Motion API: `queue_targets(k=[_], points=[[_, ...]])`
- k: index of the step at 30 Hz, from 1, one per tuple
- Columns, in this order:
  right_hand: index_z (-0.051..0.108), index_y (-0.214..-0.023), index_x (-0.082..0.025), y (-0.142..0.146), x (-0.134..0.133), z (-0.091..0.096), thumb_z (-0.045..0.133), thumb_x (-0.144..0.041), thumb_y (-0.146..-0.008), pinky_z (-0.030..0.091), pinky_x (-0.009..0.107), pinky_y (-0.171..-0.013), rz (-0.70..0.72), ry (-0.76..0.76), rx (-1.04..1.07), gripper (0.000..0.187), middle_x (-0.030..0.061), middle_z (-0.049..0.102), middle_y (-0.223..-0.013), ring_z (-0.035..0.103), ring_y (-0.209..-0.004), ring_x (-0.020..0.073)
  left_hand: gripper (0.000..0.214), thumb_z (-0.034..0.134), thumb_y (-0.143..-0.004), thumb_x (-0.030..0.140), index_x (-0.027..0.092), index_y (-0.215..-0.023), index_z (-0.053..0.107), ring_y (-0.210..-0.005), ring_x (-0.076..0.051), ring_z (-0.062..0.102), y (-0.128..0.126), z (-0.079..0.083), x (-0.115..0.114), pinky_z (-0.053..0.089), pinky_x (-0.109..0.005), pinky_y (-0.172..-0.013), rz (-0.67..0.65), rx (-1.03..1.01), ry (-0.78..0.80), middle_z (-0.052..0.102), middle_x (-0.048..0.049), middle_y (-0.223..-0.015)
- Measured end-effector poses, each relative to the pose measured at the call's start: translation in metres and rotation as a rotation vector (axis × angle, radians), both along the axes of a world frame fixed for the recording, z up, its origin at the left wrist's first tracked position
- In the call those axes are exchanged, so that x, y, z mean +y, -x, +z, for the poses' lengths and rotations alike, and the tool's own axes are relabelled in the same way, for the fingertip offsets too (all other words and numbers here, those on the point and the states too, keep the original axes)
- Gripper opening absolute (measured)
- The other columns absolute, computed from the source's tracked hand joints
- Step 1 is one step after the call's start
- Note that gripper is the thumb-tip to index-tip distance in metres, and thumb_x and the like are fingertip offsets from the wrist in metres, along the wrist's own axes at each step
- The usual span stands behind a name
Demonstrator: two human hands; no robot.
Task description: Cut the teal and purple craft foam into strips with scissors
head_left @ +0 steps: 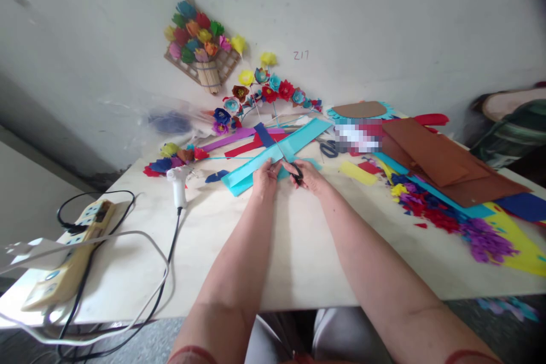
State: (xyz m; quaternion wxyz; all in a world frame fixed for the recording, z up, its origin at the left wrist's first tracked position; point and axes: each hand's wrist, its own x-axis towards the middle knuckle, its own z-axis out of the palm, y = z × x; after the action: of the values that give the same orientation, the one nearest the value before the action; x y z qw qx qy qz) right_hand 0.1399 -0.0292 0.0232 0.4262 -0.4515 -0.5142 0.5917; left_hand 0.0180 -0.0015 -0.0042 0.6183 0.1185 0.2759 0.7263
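My left hand [265, 179] pinches the near edge of a long turquoise paper strip [305, 139], which lies slantwise across the middle of the table. In my right hand [310, 178] is a pair of black-handled scissors [294, 171], its blades reaching over the strip close to my left fingers. Whether the blades are in the paper is too small to tell. Beneath and beside the hands lie more turquoise pieces. A dark blue strip [264, 135], a red strip [241, 147] and a purple strip [228, 139] are just behind. A second pair of scissors [329, 149] rests to the right.
A white glue gun [178, 186] stands at the left, its cable running past a power strip [70, 261]. Brown sheets [460, 168] and petal piles [430, 210] cover the right side. Paper flowers [269, 92] line the back; a flower basket [208, 75] hangs on the wall.
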Motion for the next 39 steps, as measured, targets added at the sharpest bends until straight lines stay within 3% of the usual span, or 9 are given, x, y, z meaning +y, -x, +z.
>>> queue_targets(k=[10, 25, 31, 39], points=[[0.048, -0.066, -0.017, -0.002, 0.009, -0.013, 0.073, -0.044, -0.063, 0.032, 0.015, -0.029, -0.012, -0.062, -0.033, 0.037, -0.0063, 0.050, -0.041, 0.041, -0.029, 0.0044, 0.010, 0.053, -0.074, 0.002, 0.011, -0.071, 0.054, -0.085, -0.023, 0.067, 0.000, 0.003, -0.001, 0.055, -0.031, -0.076, 0.022, -0.003, 0.044, 0.065, -0.0097, -0.077], [0.050, -0.062, -0.016, 0.002, 0.009, -0.008, 0.079, -0.045, -0.058, 0.035, 0.017, -0.029, -0.103, -0.033, -0.110, 0.041, -0.0062, 0.048, -0.035, 0.039, -0.027, 0.0048, 0.010, 0.053, -0.075, 0.002, 0.012, -0.072, 0.054, -0.075, -0.017, 0.066, 0.000, 0.000, 0.002, 0.055, -0.029, -0.076, 0.009, 0.020, 0.049, 0.061, -0.0065, -0.069], [0.047, -0.061, -0.017, -0.001, 0.012, -0.013, 0.077, -0.047, -0.060, 0.036, 0.017, -0.030, -0.091, -0.029, -0.086, 0.043, -0.0056, 0.049, -0.038, 0.041, -0.028, 0.0051, 0.010, 0.052, -0.074, 0.002, 0.011, -0.075, 0.054, -0.080, -0.019, 0.066, 0.000, 0.001, 0.002, 0.054, -0.033, -0.080, 0.010, 0.009, 0.049, 0.061, -0.0065, -0.069], [0.050, -0.067, -0.017, -0.005, 0.010, -0.013, 0.075, -0.049, -0.062, 0.035, 0.016, -0.030, -0.036, 0.019, -0.003, 0.042, -0.0046, 0.052, -0.042, 0.043, -0.029, 0.0058, 0.013, 0.050, -0.074, -0.001, 0.011, -0.069, 0.052, -0.065, -0.015, 0.064, 0.000, 0.001, 0.002, 0.054, -0.032, -0.079, -0.013, 0.009, 0.053, 0.056, -0.0033, -0.060]])
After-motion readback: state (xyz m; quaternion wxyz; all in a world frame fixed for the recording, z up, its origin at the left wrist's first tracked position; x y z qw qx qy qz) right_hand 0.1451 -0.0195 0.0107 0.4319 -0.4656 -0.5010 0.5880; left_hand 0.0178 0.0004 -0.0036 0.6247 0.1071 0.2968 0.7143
